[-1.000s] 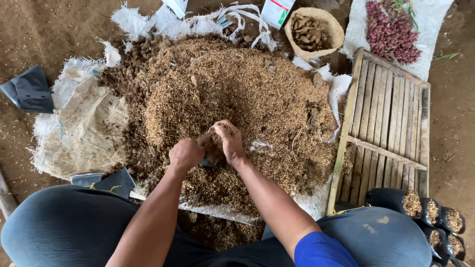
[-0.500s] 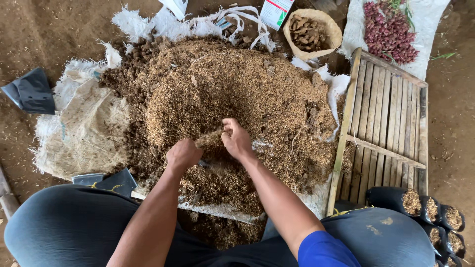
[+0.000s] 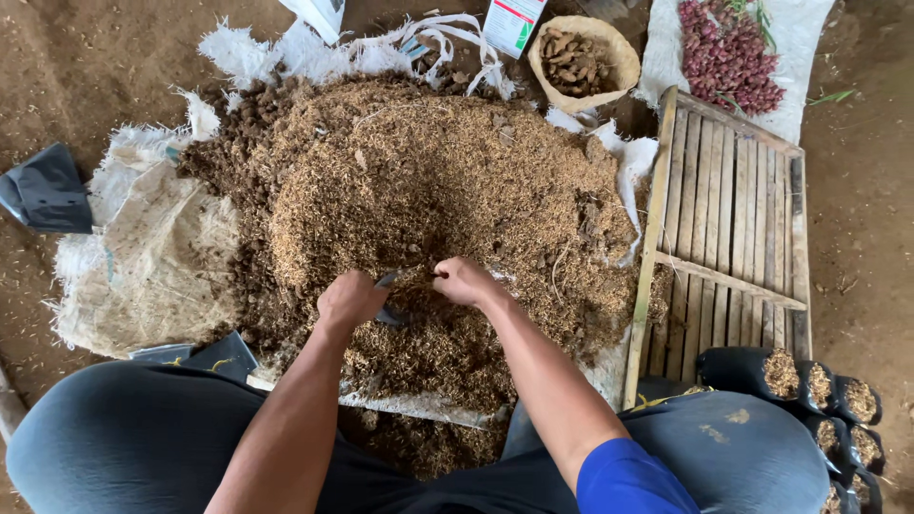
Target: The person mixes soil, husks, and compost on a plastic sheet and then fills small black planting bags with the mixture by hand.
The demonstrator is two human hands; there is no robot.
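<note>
Bare earth floor is lying under a white woven sack sheet [image 3: 143, 276] carrying a large mound of husk and soil mix [image 3: 428, 200].

Head view: At the far edge, a white carton with a red and green panel [image 3: 511, 21] is standing beside a round woven basket of brown pieces [image 3: 583, 59]. A second white package [image 3: 319, 13] is sitting far left of it. At far right, red bulbs [image 3: 728, 52] are lying on a white sheet beside a slatted wooden tray [image 3: 738, 228]. Filled black seedling bags [image 3: 809, 381] are lining the near right.

The left hand [image 3: 349, 300] is closing on a small black bag [image 3: 388, 309] at the mound's near slope. The right hand [image 3: 465, 281] is cupping mix just beside the bag.

Compared with half a second earlier, both hands are sitting slightly lower on the mound, the right hand nearer the bag.
</note>
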